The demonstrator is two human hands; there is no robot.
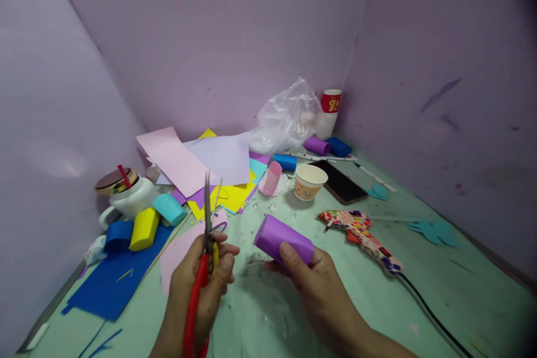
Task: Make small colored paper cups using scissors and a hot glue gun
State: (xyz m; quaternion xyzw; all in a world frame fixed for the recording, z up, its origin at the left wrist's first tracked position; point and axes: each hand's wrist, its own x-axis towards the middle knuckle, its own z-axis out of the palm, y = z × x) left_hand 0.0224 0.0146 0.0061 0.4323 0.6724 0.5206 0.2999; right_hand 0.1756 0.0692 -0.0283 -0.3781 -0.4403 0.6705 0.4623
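My left hand point(205, 282) is closed around red-handled scissors point(207, 218), whose blades point straight up and are slightly parted. My right hand point(321, 285) grips a purple paper-covered cup point(281, 238) lying on its side, held just above the green table point(419, 291), thumb on top. The two hands are a short way apart at the near edge of the table.
Coloured paper sheets point(201, 165) and paper rolls point(145, 227) lie at left by a white jar point(130, 196). A paper cup point(309, 181), a phone point(339, 182), a patterned glue gun point(364, 235) with a black cord, a plastic bag point(285, 117) and stacked cups point(329, 114) lie behind. Purple walls enclose the table.
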